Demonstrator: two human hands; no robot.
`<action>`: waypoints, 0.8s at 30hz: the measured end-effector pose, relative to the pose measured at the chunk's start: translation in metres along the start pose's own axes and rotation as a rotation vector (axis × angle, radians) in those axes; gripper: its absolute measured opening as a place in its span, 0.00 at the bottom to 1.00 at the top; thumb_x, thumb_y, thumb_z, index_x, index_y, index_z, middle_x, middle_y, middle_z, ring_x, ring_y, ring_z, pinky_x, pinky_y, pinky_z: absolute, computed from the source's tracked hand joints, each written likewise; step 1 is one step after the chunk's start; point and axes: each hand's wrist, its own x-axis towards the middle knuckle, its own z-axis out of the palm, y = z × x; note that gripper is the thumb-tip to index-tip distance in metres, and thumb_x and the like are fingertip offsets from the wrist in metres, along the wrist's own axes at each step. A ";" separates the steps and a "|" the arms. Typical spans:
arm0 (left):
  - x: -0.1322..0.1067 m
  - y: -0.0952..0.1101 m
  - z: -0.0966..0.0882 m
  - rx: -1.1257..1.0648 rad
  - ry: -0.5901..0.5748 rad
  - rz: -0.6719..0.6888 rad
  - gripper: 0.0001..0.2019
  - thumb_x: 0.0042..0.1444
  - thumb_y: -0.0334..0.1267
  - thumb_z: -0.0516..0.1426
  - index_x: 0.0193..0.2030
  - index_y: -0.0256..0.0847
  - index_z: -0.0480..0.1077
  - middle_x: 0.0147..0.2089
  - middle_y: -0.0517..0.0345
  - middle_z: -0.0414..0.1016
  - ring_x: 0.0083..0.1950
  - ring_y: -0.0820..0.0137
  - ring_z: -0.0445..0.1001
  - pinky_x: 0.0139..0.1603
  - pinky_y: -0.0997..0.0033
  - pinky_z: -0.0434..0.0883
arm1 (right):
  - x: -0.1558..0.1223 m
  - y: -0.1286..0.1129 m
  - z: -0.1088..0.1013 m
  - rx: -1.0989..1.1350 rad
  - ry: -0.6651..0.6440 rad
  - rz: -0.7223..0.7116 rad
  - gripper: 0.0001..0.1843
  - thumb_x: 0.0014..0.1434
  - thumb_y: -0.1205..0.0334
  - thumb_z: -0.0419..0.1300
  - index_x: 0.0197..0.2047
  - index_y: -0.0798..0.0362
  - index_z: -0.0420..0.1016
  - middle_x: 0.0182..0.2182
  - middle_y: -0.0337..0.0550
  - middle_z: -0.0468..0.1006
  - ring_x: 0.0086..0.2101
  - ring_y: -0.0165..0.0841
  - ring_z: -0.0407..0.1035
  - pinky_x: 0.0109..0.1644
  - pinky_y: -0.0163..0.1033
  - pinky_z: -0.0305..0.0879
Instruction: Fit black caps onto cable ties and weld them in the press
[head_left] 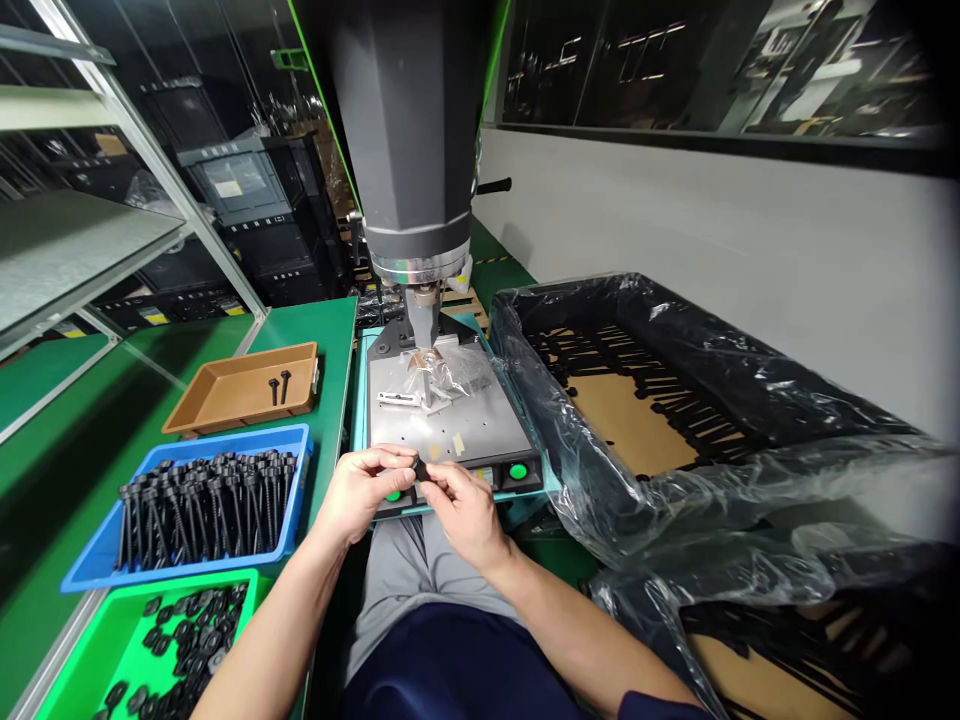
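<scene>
Navy clothing [457, 665] faces a metal plate [495, 425]; the wall [637, 220] seems glass-topped.

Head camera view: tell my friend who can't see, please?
A person's left hand and right hand hold a small black part before a big machine. A blue bin and green bin sit left, a plastic-lined box right.

Small black part [419, 468], lower centre of the frame, slightly left. We see it held up between the fingertips of left hand [365, 488] and right hand [466, 508]. Mostly covered; we cannot make out its full shape.
</scene>
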 end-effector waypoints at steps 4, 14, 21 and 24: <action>0.002 -0.002 -0.005 0.004 -0.041 -0.007 0.06 0.40 0.33 0.69 0.28 0.40 0.79 0.40 0.52 0.79 0.43 0.65 0.76 0.42 0.67 0.72 | 0.000 0.005 0.003 0.337 -0.104 0.256 0.07 0.59 0.58 0.59 0.39 0.51 0.73 0.24 0.37 0.72 0.22 0.29 0.66 0.23 0.33 0.63; 0.010 -0.006 0.002 0.022 -0.092 0.072 0.04 0.44 0.33 0.67 0.30 0.39 0.79 0.40 0.51 0.79 0.45 0.65 0.76 0.48 0.65 0.71 | 0.002 0.013 0.004 0.416 -0.066 0.295 0.07 0.58 0.58 0.61 0.38 0.52 0.73 0.20 0.34 0.69 0.20 0.27 0.63 0.22 0.32 0.61; 0.020 -0.024 0.010 -0.018 -0.070 0.084 0.06 0.45 0.35 0.66 0.32 0.39 0.78 0.42 0.52 0.78 0.45 0.65 0.76 0.46 0.66 0.72 | 0.009 0.021 0.003 0.586 -0.061 0.372 0.13 0.56 0.54 0.64 0.39 0.53 0.70 0.22 0.36 0.71 0.21 0.28 0.66 0.23 0.32 0.64; 0.027 -0.034 0.014 -0.030 -0.084 0.059 0.07 0.47 0.37 0.66 0.33 0.39 0.78 0.43 0.51 0.78 0.42 0.65 0.76 0.45 0.64 0.73 | 0.012 0.029 0.001 0.689 -0.083 0.409 0.17 0.57 0.50 0.62 0.43 0.54 0.69 0.22 0.36 0.72 0.20 0.27 0.64 0.22 0.30 0.61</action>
